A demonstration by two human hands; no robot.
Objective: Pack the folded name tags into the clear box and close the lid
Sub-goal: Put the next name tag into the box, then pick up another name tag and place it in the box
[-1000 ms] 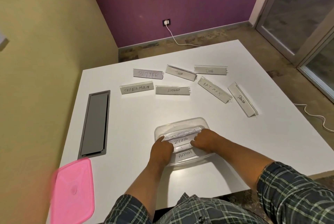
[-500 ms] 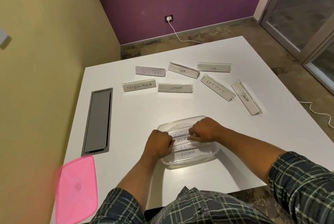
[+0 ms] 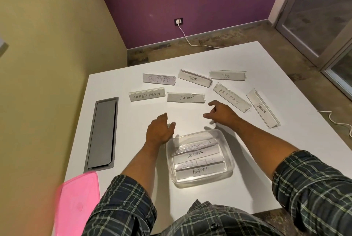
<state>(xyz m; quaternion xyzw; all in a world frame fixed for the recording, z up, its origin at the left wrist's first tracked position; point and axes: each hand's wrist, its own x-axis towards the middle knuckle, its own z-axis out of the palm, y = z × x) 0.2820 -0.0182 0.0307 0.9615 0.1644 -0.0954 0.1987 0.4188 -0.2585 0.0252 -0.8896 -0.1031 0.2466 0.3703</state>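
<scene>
The clear box (image 3: 229, 161) sits near the table's front edge with several folded name tags lying in it, ZEBRA (image 3: 196, 154) and ALPHA (image 3: 200, 170) among them. Beyond it, several tags lie loose on the white table: SUPERMAN (image 3: 147, 94), ELEPHANT (image 3: 186, 98), BUTTER (image 3: 159, 79), TIGER (image 3: 194, 78), DOG (image 3: 227, 75), BATMAN (image 3: 230, 97) and PANDA (image 3: 262, 107). My left hand (image 3: 159, 128) hovers just past the box's far left corner, fingers apart, empty. My right hand (image 3: 222, 112) is open beyond the box, below the ELEPHANT and BATMAN tags. The pink lid (image 3: 78, 203) lies at the front left.
A grey cable hatch (image 3: 102, 133) is set into the table on the left. The table's front edge runs just behind the box. A yellow wall stands on the left and a purple wall at the back. White cables trail on the floor.
Both hands have left the tags in the box and moved forward, away from me, over the bare table toward the loose tags. The tags in the box now lie uncovered.
</scene>
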